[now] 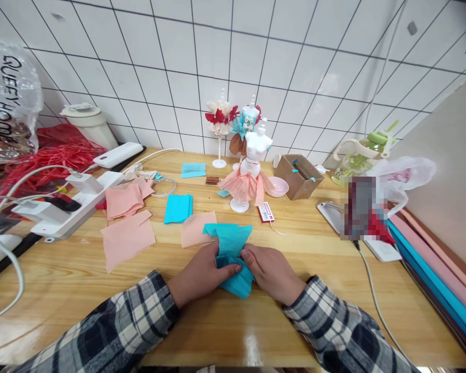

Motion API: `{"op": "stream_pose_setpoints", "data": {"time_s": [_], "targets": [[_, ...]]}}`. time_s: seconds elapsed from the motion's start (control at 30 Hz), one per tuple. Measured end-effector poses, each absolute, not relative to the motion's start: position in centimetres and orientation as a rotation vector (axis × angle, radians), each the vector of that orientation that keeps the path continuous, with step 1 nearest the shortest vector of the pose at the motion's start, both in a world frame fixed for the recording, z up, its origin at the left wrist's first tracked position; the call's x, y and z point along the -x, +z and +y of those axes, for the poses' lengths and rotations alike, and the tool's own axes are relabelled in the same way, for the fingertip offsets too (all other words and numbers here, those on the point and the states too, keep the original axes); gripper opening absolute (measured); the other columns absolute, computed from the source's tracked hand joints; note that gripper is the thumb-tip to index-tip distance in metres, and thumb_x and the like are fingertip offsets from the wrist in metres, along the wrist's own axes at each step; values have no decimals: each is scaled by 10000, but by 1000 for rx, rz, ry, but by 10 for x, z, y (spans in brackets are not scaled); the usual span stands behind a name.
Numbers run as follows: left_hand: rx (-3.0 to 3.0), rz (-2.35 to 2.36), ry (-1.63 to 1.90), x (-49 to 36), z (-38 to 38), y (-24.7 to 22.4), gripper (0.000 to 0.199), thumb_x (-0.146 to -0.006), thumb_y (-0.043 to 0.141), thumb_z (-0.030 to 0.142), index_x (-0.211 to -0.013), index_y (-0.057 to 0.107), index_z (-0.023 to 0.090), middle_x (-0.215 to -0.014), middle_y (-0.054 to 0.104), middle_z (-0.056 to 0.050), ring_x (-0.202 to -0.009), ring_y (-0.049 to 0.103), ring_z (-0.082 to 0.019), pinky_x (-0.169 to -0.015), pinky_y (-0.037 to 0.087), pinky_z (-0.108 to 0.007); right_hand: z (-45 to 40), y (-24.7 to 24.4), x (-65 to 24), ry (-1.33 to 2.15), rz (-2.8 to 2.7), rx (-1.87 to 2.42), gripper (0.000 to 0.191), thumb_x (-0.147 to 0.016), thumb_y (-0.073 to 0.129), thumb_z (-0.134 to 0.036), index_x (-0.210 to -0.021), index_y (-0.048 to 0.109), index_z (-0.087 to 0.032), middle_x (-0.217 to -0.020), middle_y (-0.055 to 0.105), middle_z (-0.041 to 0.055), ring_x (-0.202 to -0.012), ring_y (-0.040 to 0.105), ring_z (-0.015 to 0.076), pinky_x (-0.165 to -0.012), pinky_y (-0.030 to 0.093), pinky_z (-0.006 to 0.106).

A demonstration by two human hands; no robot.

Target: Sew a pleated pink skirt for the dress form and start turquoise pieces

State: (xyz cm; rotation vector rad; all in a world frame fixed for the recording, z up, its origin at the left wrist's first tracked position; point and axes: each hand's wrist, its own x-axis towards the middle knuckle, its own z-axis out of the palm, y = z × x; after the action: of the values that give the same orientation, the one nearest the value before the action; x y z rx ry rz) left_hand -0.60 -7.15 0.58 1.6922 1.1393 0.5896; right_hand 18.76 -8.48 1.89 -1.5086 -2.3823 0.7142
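A turquoise piece of crepe paper (233,239), gathered at its middle, is pinched between my two hands above the wooden table. My left hand (204,270) grips it from the left, thumb across the gathers. From the right, my right hand (274,269) pinches the same gathered part with thumb and forefinger. Just beyond stands a small white dress form (258,145) with a peach paper skirt (245,182). A peach paper sheet (196,230) lies partly behind the turquoise piece. Further left are a folded turquoise stack (178,208) and another peach sheet (128,241).
Two more dressed forms, one with a red-trimmed top (220,118), stand by the tiled wall. A cardboard box (300,175) and a pink bowl (277,186) sit right of centre. At left lies a power strip (77,207) with cables; paper rolls (438,269) line the right edge.
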Motion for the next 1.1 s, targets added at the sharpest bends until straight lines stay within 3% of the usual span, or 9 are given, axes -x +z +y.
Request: {"op": "stream_pose_setpoints", "data": {"time_s": [1.1], "targets": [[-1707,1009,595,1,-74,12,407,-781,655,326,-1136,624,129,-1152,695,-93,-1022,641,-252,-910,484,-345,-85,18,-181,654,-2455,1483,454,-1006,188,-426,-800,527,-205,-775,640,19,-710,568,148,-635,345,258]]}}
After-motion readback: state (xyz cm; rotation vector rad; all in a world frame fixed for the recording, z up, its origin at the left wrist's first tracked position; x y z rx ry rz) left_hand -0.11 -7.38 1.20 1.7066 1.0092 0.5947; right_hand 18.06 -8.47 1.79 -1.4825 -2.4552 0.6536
